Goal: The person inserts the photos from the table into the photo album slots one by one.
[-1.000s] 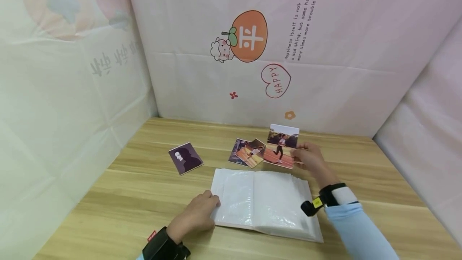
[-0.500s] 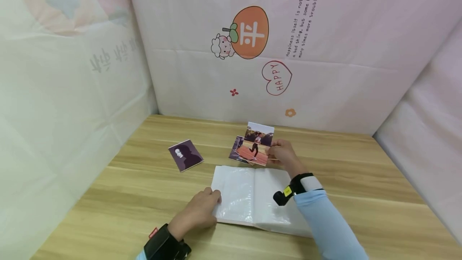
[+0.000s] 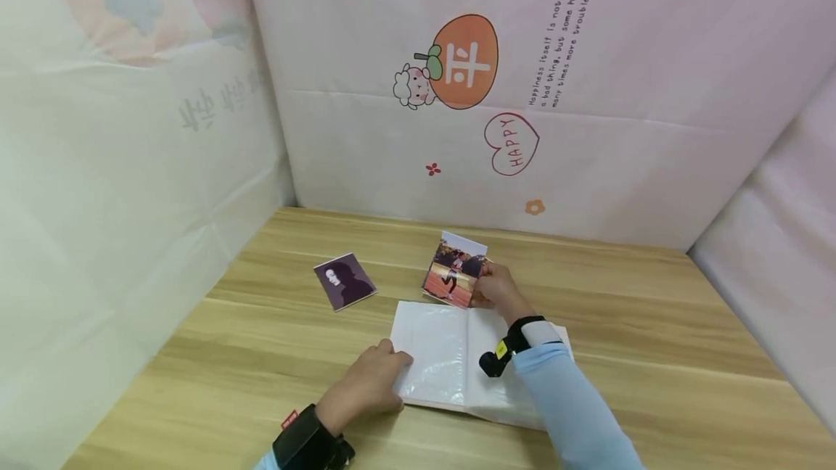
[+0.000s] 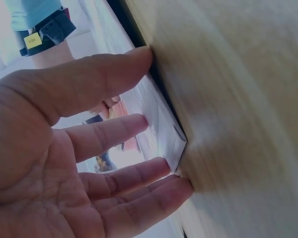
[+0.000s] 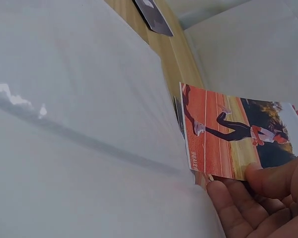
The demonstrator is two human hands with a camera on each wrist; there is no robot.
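My right hand [image 3: 499, 290] pinches a photo print [image 3: 457, 270] of a runner on a red track, thumb on its face in the right wrist view. The print is tilted above the far edge of a photo album [image 3: 431, 365], which lies spread on the table with clear pocket pages. It hides the other photos lying behind it, with only a sliver showing. At the album's left edge rests my left hand [image 3: 370, 379]; in the left wrist view its fingers [image 4: 107, 134] are extended, fingertips against the page and corner, thumb at the near edge.
A dark purple photo [image 3: 346, 281] with a silhouette lies by itself left of the album's far side. The wood-grain table [image 3: 653, 325] is bounded by printed white cloth walls [image 3: 607, 165] at the back and sides.
My right hand has carried the runner print leftward over the small pile of photos, then slightly down toward the album. My left hand stays at the album's left edge.
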